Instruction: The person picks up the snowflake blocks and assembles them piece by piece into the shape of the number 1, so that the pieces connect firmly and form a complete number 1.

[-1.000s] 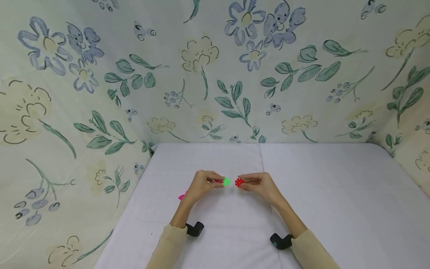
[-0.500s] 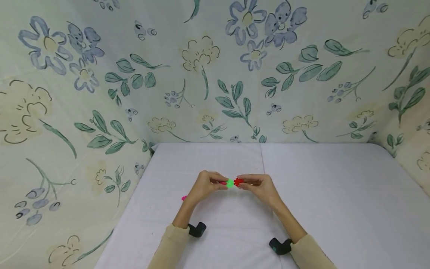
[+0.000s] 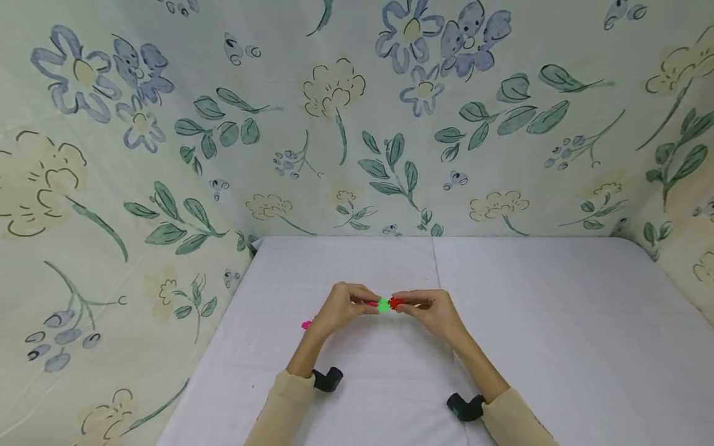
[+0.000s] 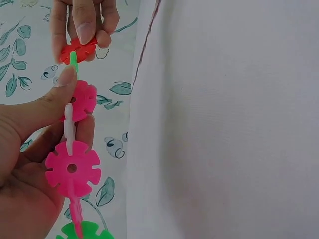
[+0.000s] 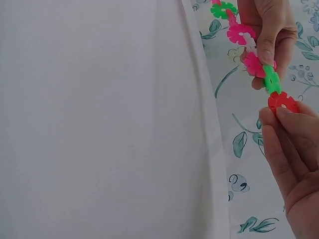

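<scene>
My left hand point(image 3: 341, 310) pinches a chain of slotted plastic snowflake discs between thumb and fingers. In the left wrist view a pink disc point(image 4: 85, 97) lies at the fingertips. Below it come a white disc point(image 4: 69, 127) seen edge-on, another pink disc point(image 4: 82, 174), a further pink one on edge and a green disc point(image 4: 87, 231). The chain's front end is a bright green disc point(image 5: 271, 78). With thumb and fingers my right hand point(image 3: 435, 310) pinches a red disc point(image 5: 280, 100), its edge right at the green disc's rim. The fingers cover part of both discs.
A white cloth covers the table point(image 3: 546, 322), with a seam running front to back. Floral fabric point(image 3: 346, 124) hangs behind and at both sides. Black wrist cameras point(image 3: 465, 407) sit under both sleeves. The chain's pink tail point(image 3: 307, 324) shows beyond the left wrist.
The gap between the red and green discs has closed, mainly as the left hand moved right. Over the last half second the hands barely moved, while the red disc turned slightly.
</scene>
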The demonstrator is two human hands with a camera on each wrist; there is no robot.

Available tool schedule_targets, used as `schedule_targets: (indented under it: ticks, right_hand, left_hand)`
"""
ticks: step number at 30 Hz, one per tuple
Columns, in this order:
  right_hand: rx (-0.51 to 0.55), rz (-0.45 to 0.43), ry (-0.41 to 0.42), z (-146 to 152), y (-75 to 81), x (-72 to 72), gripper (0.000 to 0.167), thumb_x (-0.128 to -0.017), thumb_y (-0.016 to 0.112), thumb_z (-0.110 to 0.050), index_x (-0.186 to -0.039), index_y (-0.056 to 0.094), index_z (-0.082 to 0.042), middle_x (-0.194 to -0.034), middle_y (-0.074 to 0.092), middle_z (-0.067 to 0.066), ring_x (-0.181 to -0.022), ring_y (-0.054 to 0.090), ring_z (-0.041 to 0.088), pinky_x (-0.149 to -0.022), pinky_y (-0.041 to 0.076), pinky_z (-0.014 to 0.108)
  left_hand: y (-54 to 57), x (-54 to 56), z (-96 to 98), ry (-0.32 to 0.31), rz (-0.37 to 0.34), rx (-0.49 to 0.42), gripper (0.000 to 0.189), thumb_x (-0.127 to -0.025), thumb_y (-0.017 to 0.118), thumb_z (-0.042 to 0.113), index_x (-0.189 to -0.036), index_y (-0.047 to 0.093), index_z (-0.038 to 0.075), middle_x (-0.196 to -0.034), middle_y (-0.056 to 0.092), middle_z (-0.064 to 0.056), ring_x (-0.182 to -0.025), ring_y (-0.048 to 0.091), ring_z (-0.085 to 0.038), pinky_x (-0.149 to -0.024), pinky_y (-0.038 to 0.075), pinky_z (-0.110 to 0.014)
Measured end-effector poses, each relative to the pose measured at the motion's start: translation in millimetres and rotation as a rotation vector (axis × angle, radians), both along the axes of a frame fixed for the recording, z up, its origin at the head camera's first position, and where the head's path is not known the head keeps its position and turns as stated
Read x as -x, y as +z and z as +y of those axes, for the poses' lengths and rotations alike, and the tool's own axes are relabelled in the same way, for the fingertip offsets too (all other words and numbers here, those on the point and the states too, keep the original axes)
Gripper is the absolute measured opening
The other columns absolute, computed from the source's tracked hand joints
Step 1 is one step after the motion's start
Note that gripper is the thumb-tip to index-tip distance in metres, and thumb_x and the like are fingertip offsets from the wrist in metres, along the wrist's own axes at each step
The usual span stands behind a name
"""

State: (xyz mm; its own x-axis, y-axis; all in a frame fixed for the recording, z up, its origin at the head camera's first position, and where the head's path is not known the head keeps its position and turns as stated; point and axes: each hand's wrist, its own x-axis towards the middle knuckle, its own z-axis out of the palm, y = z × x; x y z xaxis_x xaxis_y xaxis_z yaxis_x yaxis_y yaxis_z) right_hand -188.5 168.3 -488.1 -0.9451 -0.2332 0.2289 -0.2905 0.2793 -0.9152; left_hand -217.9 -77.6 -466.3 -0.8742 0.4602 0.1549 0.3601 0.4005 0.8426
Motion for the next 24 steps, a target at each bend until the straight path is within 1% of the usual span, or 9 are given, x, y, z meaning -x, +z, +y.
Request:
schedule_targets:
  ticks: [3,5,8,11,13,16,19,24]
  right_hand:
    - [0.01,0.021,0.008,-0.5,0.4,0.1,0.029,-0.089,0.081,-0.01,-0.118,0.078,-0.007,-0.112,0.079,0.013,-0.089,0.077,0.021,-0.076,0.061,0.023]
    - [0.029,0.023,0.016,-0.4,1.1,-0.3,0.029,-0.09,0.08,-0.01,-0.119,0.078,-0.005,-0.112,0.079,0.014,-0.087,0.078,0.023,-0.077,0.063,0.026]
    - [0.062,0.02,0.027,-0.2,0.9,-1.1,0.027,-0.09,0.079,-0.01,-0.116,0.078,-0.004,-0.111,0.079,0.015,-0.087,0.078,0.019,-0.078,0.063,0.029]
    - [0.1,0.007,0.047,-0.3,-0.3,-1.7,0.025,-0.091,0.078,-0.008,-0.115,0.079,-0.003,-0.111,0.079,0.018,-0.09,0.078,0.013,-0.081,0.063,0.027]
    - [0.131,-0.006,0.061,-0.5,-1.5,-2.0,0.024,-0.091,0.077,-0.006,-0.115,0.078,-0.001,-0.112,0.078,0.019,-0.092,0.078,0.011,-0.082,0.062,0.025]
    - [0.167,-0.022,0.066,-1.0,-2.3,-2.9,0.024,-0.091,0.077,-0.005,-0.115,0.078,0.001,-0.111,0.078,0.021,-0.093,0.078,0.011,-0.083,0.062,0.024]
    - [0.183,-0.021,0.055,-1.8,-2.1,-3.9,0.022,-0.091,0.076,-0.004,-0.113,0.078,0.001,-0.109,0.078,0.023,-0.091,0.078,0.011,-0.083,0.062,0.023]
    - [0.192,-0.017,0.04,-3.6,-1.5,-4.9,0.021,-0.092,0.076,-0.003,-0.112,0.078,0.004,-0.107,0.078,0.024,-0.088,0.079,0.013,-0.082,0.062,0.025]
  left_hand:
    - [-0.2,0.3,0.4,-0.007,0.005,-0.003,0.022,-0.083,0.086,0.008,-0.104,0.083,0.008,-0.1,0.08,-0.005,-0.085,0.064,-0.013,-0.071,0.053,-0.02]
    - [0.0,0.2,0.6,-0.015,0.01,-0.006,0.022,-0.083,0.086,0.008,-0.105,0.083,0.008,-0.099,0.081,-0.005,-0.085,0.064,-0.012,-0.071,0.053,-0.02]
    - [0.4,-0.3,0.4,-0.024,0.008,-0.009,0.021,-0.083,0.086,0.008,-0.104,0.083,0.009,-0.098,0.08,-0.005,-0.085,0.064,-0.012,-0.071,0.053,-0.02]
    - [-0.2,-0.8,-0.3,-0.027,0.0,-0.024,0.021,-0.083,0.085,0.009,-0.104,0.084,0.009,-0.098,0.08,-0.005,-0.085,0.065,-0.012,-0.072,0.054,-0.021]
    - [-0.9,-1.0,-0.6,-0.028,-0.005,-0.041,0.02,-0.083,0.085,0.009,-0.104,0.084,0.009,-0.098,0.08,-0.007,-0.085,0.065,-0.011,-0.072,0.055,-0.022]
    - [-2.5,-0.6,0.0,-0.032,-0.011,-0.071,0.021,-0.083,0.086,0.009,-0.103,0.083,0.009,-0.098,0.08,-0.009,-0.085,0.066,-0.011,-0.072,0.055,-0.021]
    - [-3.7,-0.2,1.2,-0.042,-0.014,-0.098,0.021,-0.082,0.086,0.008,-0.103,0.083,0.008,-0.097,0.08,-0.01,-0.085,0.066,-0.012,-0.071,0.054,-0.02]
    - [-4.9,-0.3,5.0,-0.055,0.005,-0.106,0.02,-0.083,0.085,0.006,-0.103,0.083,0.005,-0.096,0.079,-0.011,-0.083,0.064,-0.011,-0.07,0.053,-0.022]
